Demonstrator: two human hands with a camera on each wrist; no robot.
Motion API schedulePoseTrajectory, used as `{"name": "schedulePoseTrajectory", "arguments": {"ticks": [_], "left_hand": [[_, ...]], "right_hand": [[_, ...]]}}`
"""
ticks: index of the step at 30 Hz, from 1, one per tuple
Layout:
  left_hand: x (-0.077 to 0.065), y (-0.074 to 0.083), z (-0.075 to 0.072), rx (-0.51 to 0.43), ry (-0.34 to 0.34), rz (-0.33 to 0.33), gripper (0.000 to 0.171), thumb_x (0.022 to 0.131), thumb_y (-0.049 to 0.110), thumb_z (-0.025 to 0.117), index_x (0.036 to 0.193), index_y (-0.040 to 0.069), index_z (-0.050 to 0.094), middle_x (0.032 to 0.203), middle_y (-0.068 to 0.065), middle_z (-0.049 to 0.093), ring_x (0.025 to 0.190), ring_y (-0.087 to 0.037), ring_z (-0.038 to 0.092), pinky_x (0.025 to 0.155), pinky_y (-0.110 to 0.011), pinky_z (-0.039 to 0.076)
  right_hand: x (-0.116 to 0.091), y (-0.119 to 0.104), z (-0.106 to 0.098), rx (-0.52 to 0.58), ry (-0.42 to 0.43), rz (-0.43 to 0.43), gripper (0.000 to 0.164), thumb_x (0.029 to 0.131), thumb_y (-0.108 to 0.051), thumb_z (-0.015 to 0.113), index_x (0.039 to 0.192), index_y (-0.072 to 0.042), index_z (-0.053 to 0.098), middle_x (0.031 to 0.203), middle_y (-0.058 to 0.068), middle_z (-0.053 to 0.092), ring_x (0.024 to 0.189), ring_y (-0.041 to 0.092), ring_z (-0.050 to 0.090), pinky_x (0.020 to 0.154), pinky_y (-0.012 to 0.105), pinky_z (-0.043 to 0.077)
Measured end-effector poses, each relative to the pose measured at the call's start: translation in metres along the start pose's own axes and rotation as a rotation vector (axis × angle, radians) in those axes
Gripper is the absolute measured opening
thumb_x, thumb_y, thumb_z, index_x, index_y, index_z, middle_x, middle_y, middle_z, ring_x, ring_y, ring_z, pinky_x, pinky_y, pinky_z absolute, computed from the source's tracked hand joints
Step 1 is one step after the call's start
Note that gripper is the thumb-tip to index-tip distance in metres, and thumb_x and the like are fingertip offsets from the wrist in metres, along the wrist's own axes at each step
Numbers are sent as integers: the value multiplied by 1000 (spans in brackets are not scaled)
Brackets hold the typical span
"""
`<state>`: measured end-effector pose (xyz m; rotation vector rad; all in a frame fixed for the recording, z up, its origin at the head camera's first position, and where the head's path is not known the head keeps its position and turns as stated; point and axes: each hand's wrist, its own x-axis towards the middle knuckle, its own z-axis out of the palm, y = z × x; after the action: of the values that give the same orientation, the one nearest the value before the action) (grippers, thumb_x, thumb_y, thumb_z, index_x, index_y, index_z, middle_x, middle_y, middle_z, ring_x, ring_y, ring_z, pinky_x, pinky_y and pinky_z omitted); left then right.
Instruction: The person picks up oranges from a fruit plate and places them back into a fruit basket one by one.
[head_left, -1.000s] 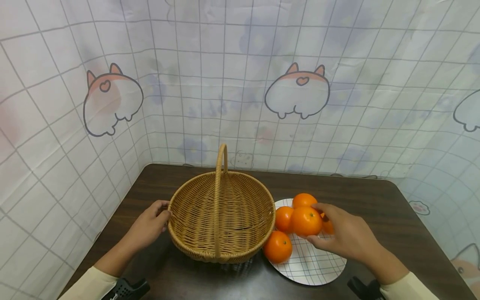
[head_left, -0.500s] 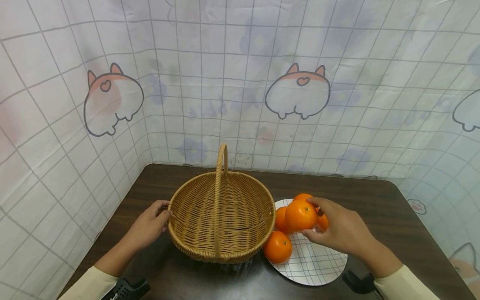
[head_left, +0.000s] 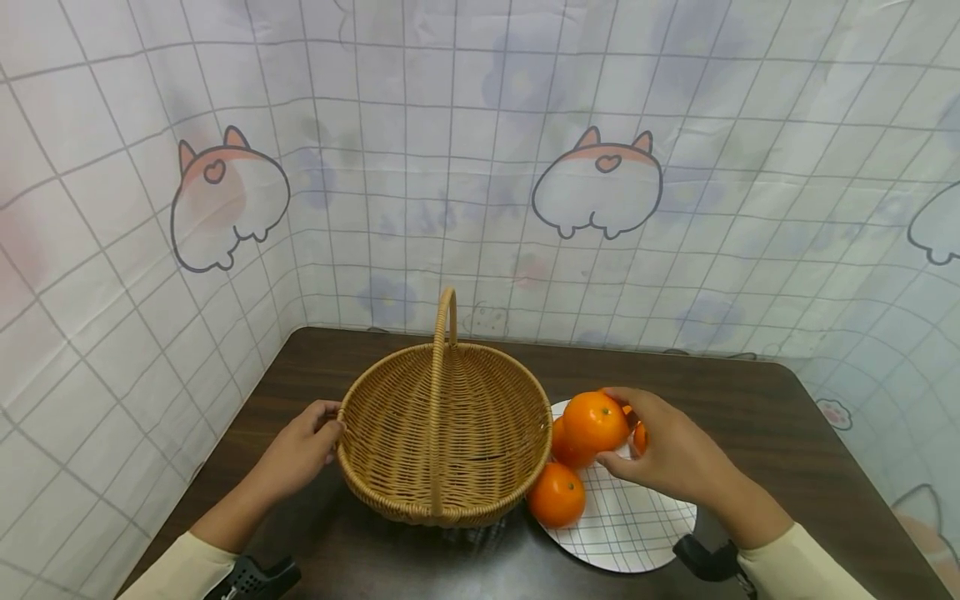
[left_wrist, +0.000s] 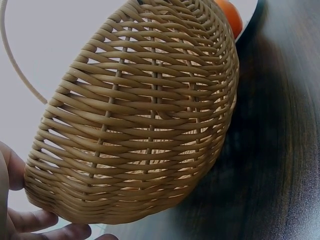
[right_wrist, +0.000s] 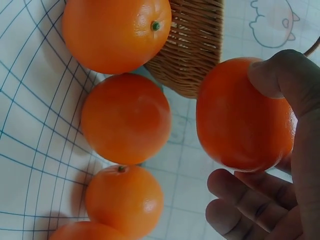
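Observation:
A round wicker basket (head_left: 390,400) with a tall arched handle (head_left: 437,367) stands at the middle of the table. My left hand (head_left: 300,446) pinches its left rim; in the left wrist view the thumb (left_wrist: 14,167) and fingers (left_wrist: 35,220) are at the wicker edge. To the right, my right hand (head_left: 671,450) holds an orange (head_left: 596,422) between thumb and fingers, raised over a round white plate (head_left: 637,525) with a grid pattern. Several other oranges rest on that plate, among them one near the front (head_left: 557,496) and one close to the basket (right_wrist: 125,117).
The dark wooden table (head_left: 720,392) meets a white grid-patterned sheet (head_left: 480,167) at the back and sides. The plate's left edge lies close against the basket's right side. Black straps (head_left: 258,575) with devices sit at both wrists.
My right hand has moved left and slightly up with the orange, toward the basket. The left hand has stayed at the basket's rim, and the basket and plate have not moved.

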<state>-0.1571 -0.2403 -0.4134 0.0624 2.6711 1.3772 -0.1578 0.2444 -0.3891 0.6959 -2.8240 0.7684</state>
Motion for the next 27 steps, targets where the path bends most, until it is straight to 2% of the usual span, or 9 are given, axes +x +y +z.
{"name": "schedulePoseTrajectory", "arguments": {"ticks": [11,20,27], "left_hand": [[1,-1,0,12,2,-3,49,110,28,43,148,-2,41,129,-18,58,94,-24,60,76,-37,50],[1,0,0,0,2,-8,48,109,28,43,147,-1,42,120,-16,59,90,-25,58,73,-38,48],[0,1,0,2,8,-4,48,109,27,43,147,-2,42,123,-17,59,92,-24,59,74,-37,49]], "right_hand": [[5,0,3,55,36,-72,82,78,-21,90,147,-9,48,122,8,60,83,15,58,63,25,53],[11,-8,3,94,11,-50,82,78,-19,89,148,-8,48,127,9,59,97,17,62,72,31,59],[16,-13,3,113,-3,-40,81,79,-20,89,148,-8,48,129,8,59,98,18,61,74,28,58]]}}
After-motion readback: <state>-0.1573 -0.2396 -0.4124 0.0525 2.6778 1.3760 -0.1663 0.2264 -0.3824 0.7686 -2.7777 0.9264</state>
